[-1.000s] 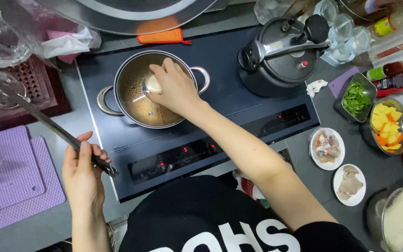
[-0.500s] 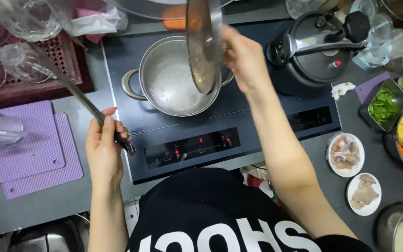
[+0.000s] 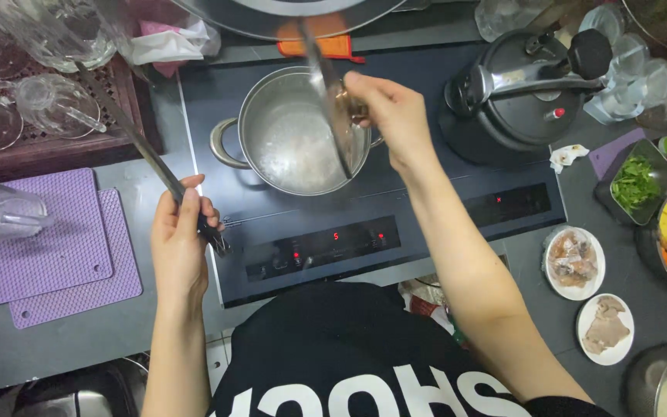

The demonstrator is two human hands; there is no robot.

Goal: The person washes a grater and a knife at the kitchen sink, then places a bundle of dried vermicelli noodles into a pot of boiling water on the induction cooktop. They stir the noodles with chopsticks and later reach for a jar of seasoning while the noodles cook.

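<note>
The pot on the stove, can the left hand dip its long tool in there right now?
Probably yes. The pot is open, since the right hand holds the lid tilted up, and the left hand with the long tool is beside it.

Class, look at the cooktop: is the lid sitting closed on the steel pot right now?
No: the right hand holds the glass lid tilted on edge above the steel pot, leaving the pot open.

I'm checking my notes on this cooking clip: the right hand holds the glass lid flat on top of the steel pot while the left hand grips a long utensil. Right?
Not quite. The head view shows the right hand holding the glass lid lifted and tilted on edge above the steel pot, which stands uncovered. The left hand does grip a long utensil.
</note>
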